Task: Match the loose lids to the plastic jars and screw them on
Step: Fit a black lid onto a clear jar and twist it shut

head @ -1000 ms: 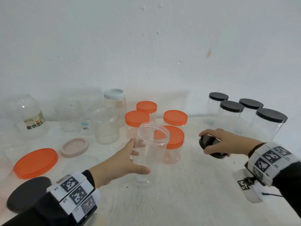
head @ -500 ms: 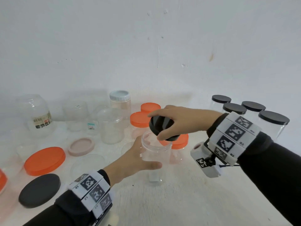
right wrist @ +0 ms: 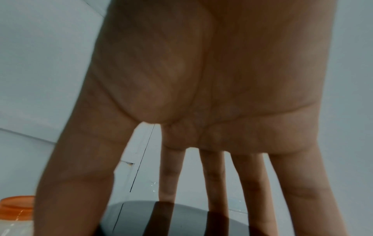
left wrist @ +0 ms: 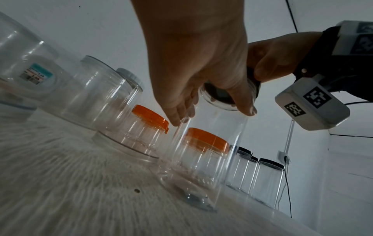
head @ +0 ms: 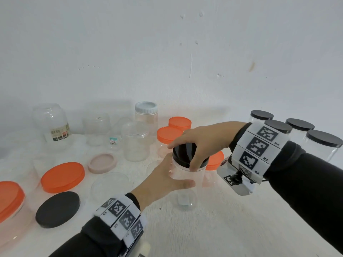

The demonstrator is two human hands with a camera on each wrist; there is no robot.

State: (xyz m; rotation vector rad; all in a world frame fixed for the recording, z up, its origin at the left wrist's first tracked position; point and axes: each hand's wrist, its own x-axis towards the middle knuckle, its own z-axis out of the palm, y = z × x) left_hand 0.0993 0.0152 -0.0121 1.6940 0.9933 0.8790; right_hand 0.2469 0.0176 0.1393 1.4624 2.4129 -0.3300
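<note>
A tall clear plastic jar (head: pixel 185 190) stands on the white table in the middle. My left hand (head: pixel 165 180) grips its upper wall, thumb on the near side; the left wrist view shows the same jar (left wrist: pixel 203 167) held by that left hand (left wrist: pixel 201 67). A black lid (head: pixel 183 153) sits on the jar's mouth. My right hand (head: pixel 204 140) comes from the right and holds the lid from above, fingers spread round its rim. In the right wrist view the right hand (right wrist: pixel 201 111) reaches down onto the black lid (right wrist: pixel 181 218).
Loose lids lie at the left: a black one (head: pixel 57 209), an orange one (head: pixel 63 177), a pink one (head: pixel 102 162). Orange-lidded jars (head: pixel 169 135) stand behind the held jar, black-lidded jars (head: pixel 323 140) at the right, clear open jars (head: pixel 136 141) at the back left.
My right hand carried the black lid leftward from the right side and lowered it onto the jar's mouth. My left hand kept its hold on the jar.
</note>
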